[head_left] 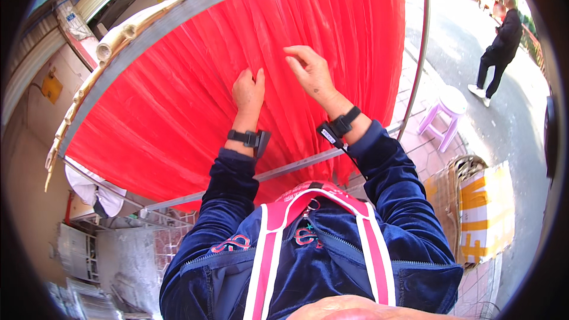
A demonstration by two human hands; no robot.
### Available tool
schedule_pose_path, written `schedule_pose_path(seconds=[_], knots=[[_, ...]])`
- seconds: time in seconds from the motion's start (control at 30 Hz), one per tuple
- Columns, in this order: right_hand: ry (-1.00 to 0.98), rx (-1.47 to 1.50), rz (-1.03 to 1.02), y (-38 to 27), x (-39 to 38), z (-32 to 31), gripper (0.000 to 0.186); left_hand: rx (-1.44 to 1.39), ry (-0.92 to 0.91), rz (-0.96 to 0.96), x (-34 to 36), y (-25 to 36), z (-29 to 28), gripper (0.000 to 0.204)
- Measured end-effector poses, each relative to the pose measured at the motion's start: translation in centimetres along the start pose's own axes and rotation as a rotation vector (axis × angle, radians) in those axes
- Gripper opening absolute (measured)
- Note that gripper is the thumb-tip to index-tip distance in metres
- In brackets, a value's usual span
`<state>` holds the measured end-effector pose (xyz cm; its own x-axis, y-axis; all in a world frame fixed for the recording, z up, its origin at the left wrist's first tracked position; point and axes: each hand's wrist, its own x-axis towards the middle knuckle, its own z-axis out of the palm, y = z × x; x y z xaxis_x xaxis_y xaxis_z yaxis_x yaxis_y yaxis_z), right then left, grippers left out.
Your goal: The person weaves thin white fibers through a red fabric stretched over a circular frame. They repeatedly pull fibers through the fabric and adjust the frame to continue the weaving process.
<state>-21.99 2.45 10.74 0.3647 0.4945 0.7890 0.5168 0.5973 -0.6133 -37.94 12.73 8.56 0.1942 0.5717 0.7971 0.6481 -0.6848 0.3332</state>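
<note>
Long folds of thin red material, like cloth or soft sheets [195,83], hang spread in front of me across a metal frame. Over its middle is my left hand [249,90], with fingers curled in and the thumb raised beside them; whatever they may grip is hidden. To its right and a little farther off, my right hand [311,74] hovers over the same red folds. A gap shows between its thumb and bent forefinger, and nothing is visible in it. Both wrists wear black straps with small devices.
Bamboo poles [127,28] line the frame's far left edge; a metal bar [296,165] crosses near me. On the right stand a metal upright [422,53], a pale plastic stool [444,112], a wicker basket [444,201] and a taped box [487,213]. A person [504,38] is on the road.
</note>
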Motion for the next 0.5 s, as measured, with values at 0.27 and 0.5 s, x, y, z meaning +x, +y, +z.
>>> schedule_pose_path(seconds=[0.27,0.5], knots=[[0.105,0.14,-0.44,-13.0,8.7,-8.3,0.038,-0.531,0.29,0.234,1.5,4.1,-5.4,0.012],[-0.092,0.037,-0.492,-15.9,10.3,-7.6,0.046,-0.595,0.372,0.506,4.3,9.4,-10.9,0.026]])
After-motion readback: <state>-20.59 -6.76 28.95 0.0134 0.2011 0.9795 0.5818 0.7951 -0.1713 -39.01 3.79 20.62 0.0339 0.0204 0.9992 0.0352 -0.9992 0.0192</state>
